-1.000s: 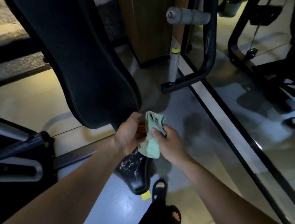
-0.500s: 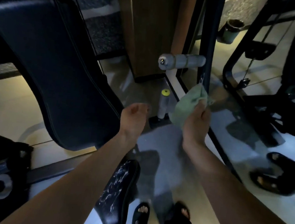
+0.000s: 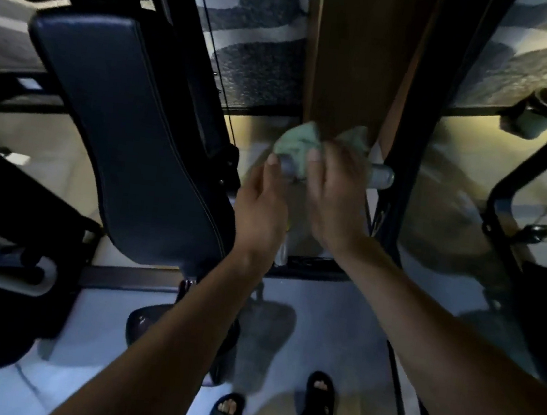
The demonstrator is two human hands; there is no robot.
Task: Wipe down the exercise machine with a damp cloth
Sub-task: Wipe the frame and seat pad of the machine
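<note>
The left hand (image 3: 260,207) steadies the near end of the grey cylindrical foam roller handle (image 3: 380,176), thumb touching it. The right hand (image 3: 336,194) clamps the pale green damp cloth (image 3: 298,142) around that handle. Step in hand: wiping the handle; next, probably slide the cloth toward the black upright frame (image 3: 410,127).

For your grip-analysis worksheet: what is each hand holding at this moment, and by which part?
The right hand wraps the green cloth around the middle of the grey handle. The left hand touches the handle's near end; whether it grips is unclear.
</note>
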